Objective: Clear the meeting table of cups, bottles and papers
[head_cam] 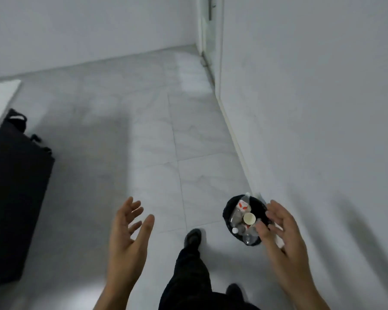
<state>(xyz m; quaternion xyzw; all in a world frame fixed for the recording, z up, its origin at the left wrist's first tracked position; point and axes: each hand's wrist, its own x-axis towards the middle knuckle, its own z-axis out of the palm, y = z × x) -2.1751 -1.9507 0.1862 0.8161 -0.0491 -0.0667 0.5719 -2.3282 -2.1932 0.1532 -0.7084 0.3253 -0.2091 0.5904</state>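
Hovering near the bin (228, 211), left hand (127, 239) and right hand (286, 238) hold nothing.

black bin (227, 211), seemingly cream cup (249, 218)

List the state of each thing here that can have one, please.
left hand: open, fingers spread.
right hand: open, fingers straight, in front of the bin's rim.
bin: upright on the floor, nearly full.
paper cup: in the bin, mouth up.
clear bottles: in the bin.
black bag: on the floor; open or closed, cannot tell.
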